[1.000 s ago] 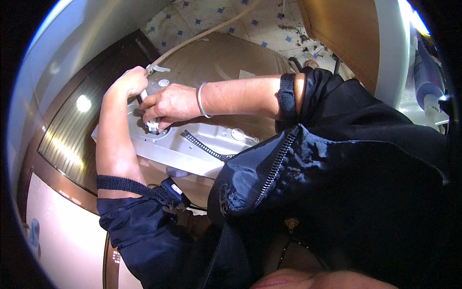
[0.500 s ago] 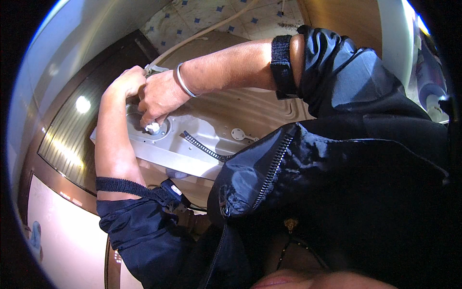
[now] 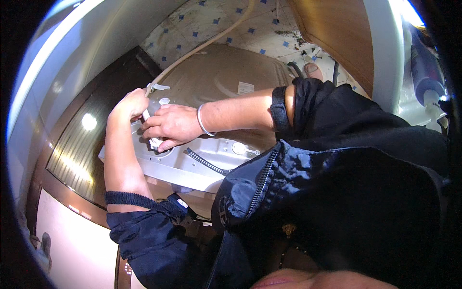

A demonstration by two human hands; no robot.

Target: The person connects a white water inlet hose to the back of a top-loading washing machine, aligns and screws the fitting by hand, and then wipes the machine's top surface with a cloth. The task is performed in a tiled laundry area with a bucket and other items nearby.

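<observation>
My left hand (image 3: 136, 105) is closed on a pale hose (image 3: 166, 72) at the upper left of a metal appliance panel (image 3: 183, 171). The hose runs down between my hands toward a white fitting (image 3: 154, 143) in a round recess. My right hand (image 3: 171, 124), with a silver bangle at the wrist, lies over that fitting with fingers bent around it; its fingertips are partly hidden. A black perforated strip (image 3: 207, 161) lies on the panel beside a small round silver plate (image 3: 239, 148).
A dark ribbed panel (image 3: 74, 159) stands at left. Behind the appliance are tiled floor (image 3: 226, 24) with scattered debris and a person's toes (image 3: 313, 71). A wooden board (image 3: 337, 38) and a cylindrical container (image 3: 426, 72) are at right.
The view has shifted, so hands and panel appear lower. Since half a second ago my right forearm has flattened and that hand has moved down and slightly right. My left hand stays on the hose.
</observation>
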